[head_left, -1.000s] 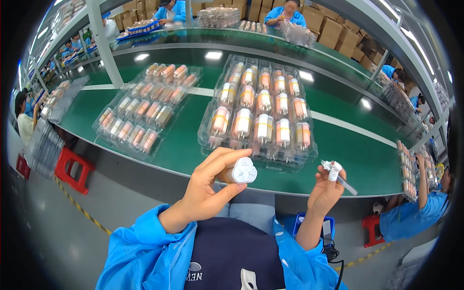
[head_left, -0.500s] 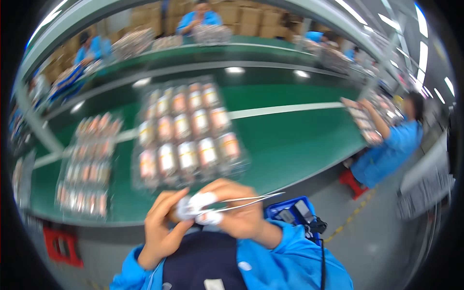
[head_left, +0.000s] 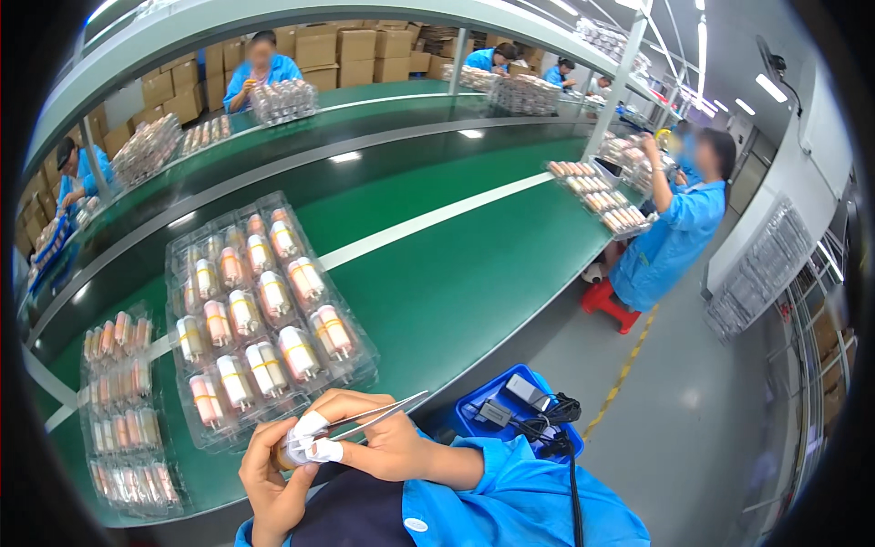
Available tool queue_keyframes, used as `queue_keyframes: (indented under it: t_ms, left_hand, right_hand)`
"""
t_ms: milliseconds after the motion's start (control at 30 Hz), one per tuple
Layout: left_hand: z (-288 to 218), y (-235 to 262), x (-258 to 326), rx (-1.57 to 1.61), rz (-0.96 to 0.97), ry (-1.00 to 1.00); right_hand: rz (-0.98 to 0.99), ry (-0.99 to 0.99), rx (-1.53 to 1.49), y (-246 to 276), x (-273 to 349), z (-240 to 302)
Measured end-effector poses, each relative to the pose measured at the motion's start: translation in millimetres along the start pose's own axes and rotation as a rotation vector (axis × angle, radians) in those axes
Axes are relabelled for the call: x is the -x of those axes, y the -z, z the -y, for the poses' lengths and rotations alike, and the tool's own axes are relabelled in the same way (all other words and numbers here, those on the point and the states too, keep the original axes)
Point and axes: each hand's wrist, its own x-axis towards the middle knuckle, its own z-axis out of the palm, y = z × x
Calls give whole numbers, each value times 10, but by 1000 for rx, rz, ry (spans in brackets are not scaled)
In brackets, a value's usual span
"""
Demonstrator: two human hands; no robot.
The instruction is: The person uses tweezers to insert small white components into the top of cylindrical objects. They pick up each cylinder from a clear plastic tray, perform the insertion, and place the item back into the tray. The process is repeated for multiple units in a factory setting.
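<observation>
Green conveyor belting [head_left: 474, 273] with a white stripe runs across the head view, and a second green line behind it has cardboard cartons stacked along the wall.

Head view: both hands meet at the lower edge, over the person's lap and clear of the belt. The left hand [head_left: 269, 474] is curled around a small white cylindrical part [head_left: 296, 448], gripping it from below. The right hand [head_left: 383, 442], with white tape on its fingertips, is closed on thin metal tweezers [head_left: 387, 412] and also touches the white part; the tweezer tips point up and to the right, away from the part. Just ahead lies a clear plastic blister tray of white-and-pink capped cylinders [head_left: 260, 310], and to its left a second clear tray of smaller pink pieces [head_left: 123, 401].

Risks, as I judge them: the part sits over the lap, so a loosened pinch would drop it toward the floor rather than onto the belt. The tweezers share a hand with the part, so a slip could scratch it or jab the other hand. A blue plastic bin with black adapters and cable [head_left: 510, 410] sits at the right elbow and could be knocked.

Counts: two hands, one pair of tweezers, one held part, two trays near the person, roughly sixteen cylinders in the nearer tray, one blue bin, one co-worker in a blue smock [head_left: 674, 237] on a red stool [head_left: 611, 305], and about five more people farther off.
</observation>
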Motion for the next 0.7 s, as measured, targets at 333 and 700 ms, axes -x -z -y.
queue_keyframes:
  t_ms: [333,700]
  left_hand:
    - [-46,116,45,-59,-70,-50]
    - [58,268,-24,-20,-89,-32]
  right_hand:
    - [82,24,-4,-117,-74,-157]
    - [83,23,24,-162,-229,-254]
